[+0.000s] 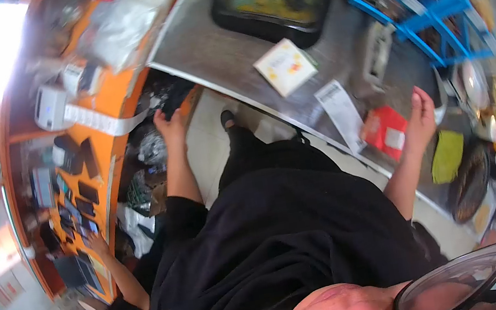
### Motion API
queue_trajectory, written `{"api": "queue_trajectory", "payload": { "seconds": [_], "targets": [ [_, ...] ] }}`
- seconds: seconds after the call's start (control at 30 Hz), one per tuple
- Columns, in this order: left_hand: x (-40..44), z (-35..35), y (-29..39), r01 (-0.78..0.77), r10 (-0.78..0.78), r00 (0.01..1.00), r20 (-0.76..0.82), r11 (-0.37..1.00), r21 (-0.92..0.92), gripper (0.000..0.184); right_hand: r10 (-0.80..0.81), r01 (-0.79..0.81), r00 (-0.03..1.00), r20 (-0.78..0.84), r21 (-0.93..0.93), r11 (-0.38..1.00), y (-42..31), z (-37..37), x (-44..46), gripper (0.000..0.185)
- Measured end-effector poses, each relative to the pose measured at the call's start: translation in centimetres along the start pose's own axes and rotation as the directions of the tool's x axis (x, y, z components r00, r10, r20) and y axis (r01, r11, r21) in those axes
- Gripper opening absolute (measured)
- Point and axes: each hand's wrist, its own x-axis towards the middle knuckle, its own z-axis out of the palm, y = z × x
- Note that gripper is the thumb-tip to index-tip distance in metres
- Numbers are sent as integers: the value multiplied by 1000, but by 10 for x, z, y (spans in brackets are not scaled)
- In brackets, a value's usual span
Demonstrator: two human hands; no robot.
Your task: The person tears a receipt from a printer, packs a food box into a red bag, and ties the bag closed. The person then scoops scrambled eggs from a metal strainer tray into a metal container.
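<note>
My left hand (171, 128) is raised beside the orange counter, fingers apart and holding nothing, close to dark plastic bags (153, 98). On the other side, my right hand (423, 116) hovers over the metal table, empty with its fingers stretched out. Nearest to it are a red packet (384, 133) and a yellow-green cloth (447, 156). A printed paper slip (341, 114) lies left of the packet. Farther up sits a white square card with orange marks (285, 67), beside a black tray (226, 14) with yellow-green contents.
Blue baskets (411, 2) stand at the table's far right. A white label printer (51, 107) with a paper strip is on the orange counter (113, 188). A co-worker's hand (97, 243) is by several phones. Plastic bags lie below the counter.
</note>
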Motion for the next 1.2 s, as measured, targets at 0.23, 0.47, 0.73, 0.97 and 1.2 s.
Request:
{"api": "queue_trajectory", "payload": {
  "seconds": [0.23, 0.47, 0.73, 0.97, 1.2],
  "targets": [
    [81, -35, 19, -281, 282, 959, 17, 959, -39, 53, -427, 303, 846, 319, 371, 878, -165, 180, 12, 5],
    [194, -55, 58, -384, 380, 922, 80, 922, 46, 33, -757, 604, 490, 432, 457, 653, -341, 385, 32, 12],
    [279, -76, 33, -301, 261, 941, 217, 936, 180, 23, -855, 844, 322, 407, 285, 454, -469, 631, 140, 17],
    [291, -82, 26, -158, 116, 960, 254, 976, 152, 22, -853, 954, 290, 435, -64, 292, -528, 861, 293, 34],
    [286, -89, 40, -170, 142, 934, 327, 984, 58, 27, -782, 885, -418, 463, 14, -465, -502, 1089, 506, 29]
  ]
}}
